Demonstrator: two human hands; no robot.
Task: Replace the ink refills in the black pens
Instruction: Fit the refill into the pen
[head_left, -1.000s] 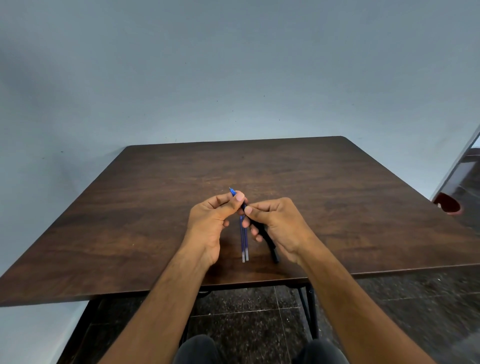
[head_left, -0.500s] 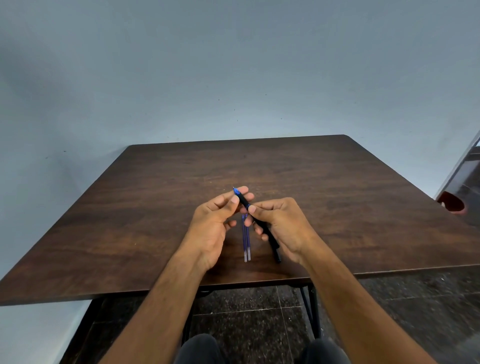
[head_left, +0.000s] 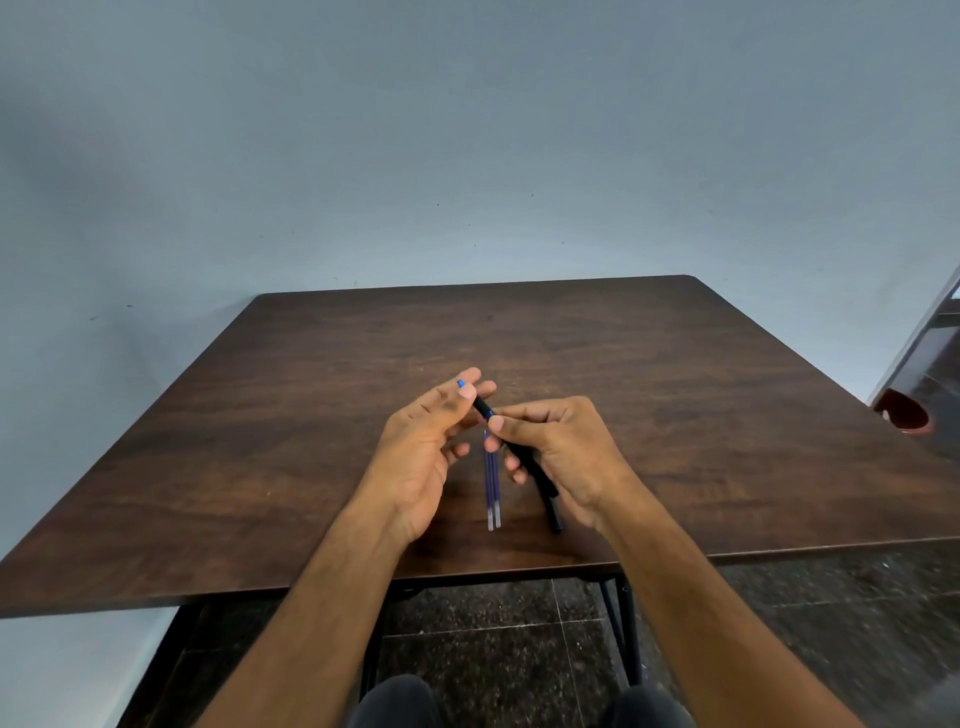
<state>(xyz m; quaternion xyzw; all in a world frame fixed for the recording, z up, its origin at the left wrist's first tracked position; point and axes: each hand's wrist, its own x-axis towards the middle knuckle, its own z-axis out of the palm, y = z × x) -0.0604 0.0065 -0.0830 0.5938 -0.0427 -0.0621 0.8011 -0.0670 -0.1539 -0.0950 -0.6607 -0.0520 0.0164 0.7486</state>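
We hold a black pen (head_left: 511, 444) above the table (head_left: 675, 395), near its front edge. Its long axis runs diagonally: the blue end (head_left: 461, 384) points away from us and to the left, and the other end comes back toward us and to the right, passing under our right hand (head_left: 558, 457). That hand is closed around the barrel, thumb and forefinger pinching it near the middle. Our left hand (head_left: 421, 457) is half open, palm turned inward, its fingertips (head_left: 467, 391) touching the pen just behind the blue end.

Two refills (head_left: 492, 483) lie on the table between our hands, side by side and touching, their long axis running nearly straight away from us, clear ends nearest us. A second dark pen (head_left: 553, 512) lies just right of them, partly hidden by our right hand, tilted in much the same direction.

The table is dark brown wood grain with rounded far corners, on thin black metal legs (head_left: 623, 623). Behind it stands a plain pale blue-grey wall (head_left: 467, 156). The floor (head_left: 831, 597) is dark speckled tile. At the right edge sits a reddish-brown bowl-like object (head_left: 904, 413), partly cut off.
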